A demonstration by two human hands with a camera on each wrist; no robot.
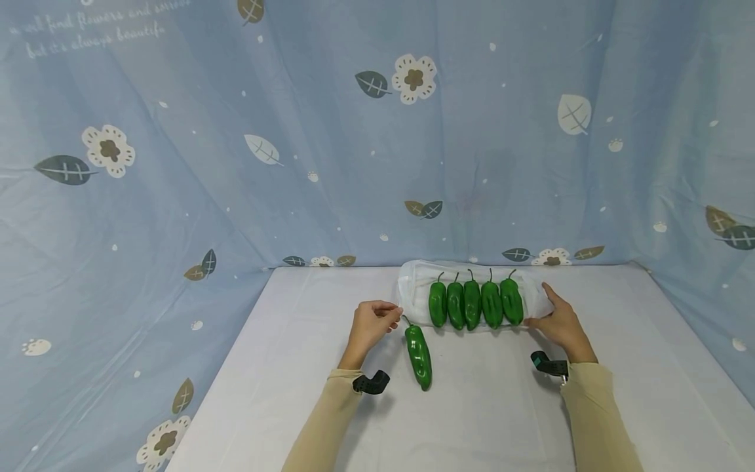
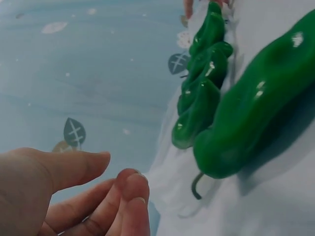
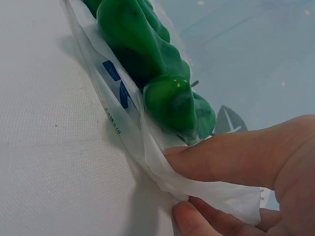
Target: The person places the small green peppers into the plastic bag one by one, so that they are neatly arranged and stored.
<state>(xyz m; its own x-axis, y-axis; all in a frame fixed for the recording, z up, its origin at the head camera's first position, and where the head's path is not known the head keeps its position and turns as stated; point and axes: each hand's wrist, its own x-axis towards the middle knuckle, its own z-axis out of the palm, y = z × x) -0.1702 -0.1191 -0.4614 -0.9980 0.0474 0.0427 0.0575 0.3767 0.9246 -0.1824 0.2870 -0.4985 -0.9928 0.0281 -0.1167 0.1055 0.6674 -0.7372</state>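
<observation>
Several green peppers lie side by side in a row on a white plastic bag, stems toward the back. My right hand is at the bag's right end. In the right wrist view its thumb and fingers pinch the bag's edge, close to the end pepper. My left hand is beside the bag's left end, fingers loosely bent. A gap shows between its thumb and fingertips in the left wrist view, with nothing held. One more pepper lies apart, in front of the bag, its stem near my left fingers.
A white cloth covers the table. Behind and at the sides hangs a blue curtain with leaves and flowers, close to the bag's far edge. Each wrist carries a black camera mount.
</observation>
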